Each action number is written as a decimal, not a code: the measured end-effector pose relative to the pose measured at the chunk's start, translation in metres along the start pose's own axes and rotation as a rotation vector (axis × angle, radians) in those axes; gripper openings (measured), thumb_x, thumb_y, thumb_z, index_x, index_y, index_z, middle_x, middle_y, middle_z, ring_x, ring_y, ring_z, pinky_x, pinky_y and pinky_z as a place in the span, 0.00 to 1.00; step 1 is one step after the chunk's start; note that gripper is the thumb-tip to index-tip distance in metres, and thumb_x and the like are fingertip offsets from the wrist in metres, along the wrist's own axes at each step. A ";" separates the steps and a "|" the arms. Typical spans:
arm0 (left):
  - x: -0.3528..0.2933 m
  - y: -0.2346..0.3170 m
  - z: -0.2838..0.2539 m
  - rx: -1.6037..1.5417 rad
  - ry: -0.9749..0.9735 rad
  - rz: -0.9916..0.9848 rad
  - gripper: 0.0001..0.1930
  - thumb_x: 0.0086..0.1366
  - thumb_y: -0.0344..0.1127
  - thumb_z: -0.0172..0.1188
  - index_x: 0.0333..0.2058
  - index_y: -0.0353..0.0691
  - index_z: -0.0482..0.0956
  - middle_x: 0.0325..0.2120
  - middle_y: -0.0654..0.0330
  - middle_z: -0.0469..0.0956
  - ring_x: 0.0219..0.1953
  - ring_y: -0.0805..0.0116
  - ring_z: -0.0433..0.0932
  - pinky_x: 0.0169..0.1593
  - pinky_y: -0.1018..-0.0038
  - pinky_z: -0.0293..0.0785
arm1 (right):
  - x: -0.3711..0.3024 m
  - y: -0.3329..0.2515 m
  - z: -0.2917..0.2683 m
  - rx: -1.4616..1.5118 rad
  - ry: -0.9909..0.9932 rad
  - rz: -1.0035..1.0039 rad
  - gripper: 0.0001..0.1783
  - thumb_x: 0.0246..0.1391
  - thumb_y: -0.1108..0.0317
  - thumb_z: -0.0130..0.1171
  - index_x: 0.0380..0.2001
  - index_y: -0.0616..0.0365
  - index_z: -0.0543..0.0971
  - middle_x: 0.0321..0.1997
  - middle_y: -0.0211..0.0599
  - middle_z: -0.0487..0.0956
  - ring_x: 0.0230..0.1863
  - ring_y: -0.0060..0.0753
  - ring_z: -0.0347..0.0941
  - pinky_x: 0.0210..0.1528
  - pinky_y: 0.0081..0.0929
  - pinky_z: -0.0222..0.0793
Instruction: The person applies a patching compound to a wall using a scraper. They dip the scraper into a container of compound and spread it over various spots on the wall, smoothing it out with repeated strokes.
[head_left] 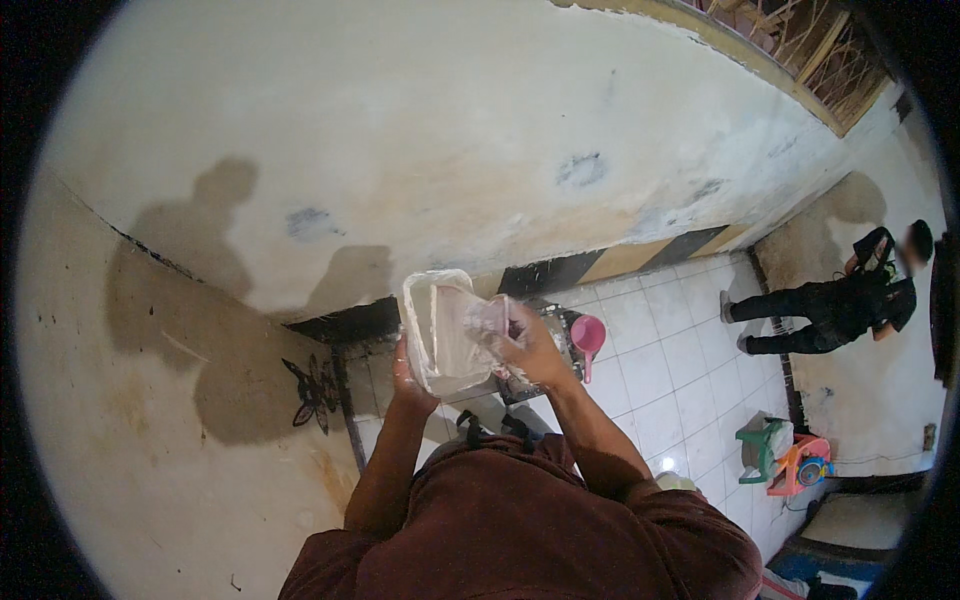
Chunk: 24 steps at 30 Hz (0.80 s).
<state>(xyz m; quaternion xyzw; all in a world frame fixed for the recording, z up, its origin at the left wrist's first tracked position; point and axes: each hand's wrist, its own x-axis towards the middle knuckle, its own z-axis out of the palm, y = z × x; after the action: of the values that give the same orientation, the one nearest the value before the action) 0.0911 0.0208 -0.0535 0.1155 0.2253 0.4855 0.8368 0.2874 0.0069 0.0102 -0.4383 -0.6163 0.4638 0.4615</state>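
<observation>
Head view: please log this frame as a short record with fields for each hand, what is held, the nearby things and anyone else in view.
left hand: under the clear plastic tub, holding it up
right hand: at the tub's open side, grip on a crumpled clear plastic piece
nearby: pink scoop on the white tiled floor; green and orange toy stools
other person: in dark clothes, by the far wall
</observation>
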 end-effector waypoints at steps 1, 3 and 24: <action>-0.002 0.001 0.004 -0.057 -0.009 0.018 0.30 0.65 0.60 0.40 0.59 0.47 0.61 0.54 0.57 0.68 0.55 0.56 0.69 0.56 0.53 0.67 | -0.001 0.003 -0.004 0.113 0.044 0.059 0.19 0.51 0.69 0.56 0.47 0.62 0.72 0.39 0.35 0.76 0.38 0.25 0.71 0.42 0.24 0.67; 0.001 -0.002 -0.001 -0.124 0.018 0.000 0.31 0.64 0.61 0.40 0.60 0.50 0.60 0.56 0.57 0.66 0.55 0.55 0.68 0.57 0.51 0.65 | -0.005 0.013 -0.005 0.228 0.091 0.120 0.21 0.51 0.69 0.56 0.49 0.62 0.70 0.40 0.36 0.77 0.37 0.27 0.72 0.41 0.25 0.68; 0.015 -0.014 0.015 -0.076 -0.086 -0.038 0.42 0.53 0.67 0.50 0.62 0.50 0.56 0.61 0.57 0.58 0.62 0.51 0.57 0.62 0.46 0.54 | -0.029 0.008 -0.027 0.982 0.192 0.345 0.17 0.49 0.75 0.61 0.44 0.61 0.73 0.37 0.33 0.78 0.37 0.27 0.76 0.35 0.28 0.75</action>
<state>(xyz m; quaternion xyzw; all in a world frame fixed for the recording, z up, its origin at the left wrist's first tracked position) 0.1153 0.0267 -0.0502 0.1002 0.1730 0.4723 0.8585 0.3197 -0.0149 0.0017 -0.3062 -0.2005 0.7248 0.5837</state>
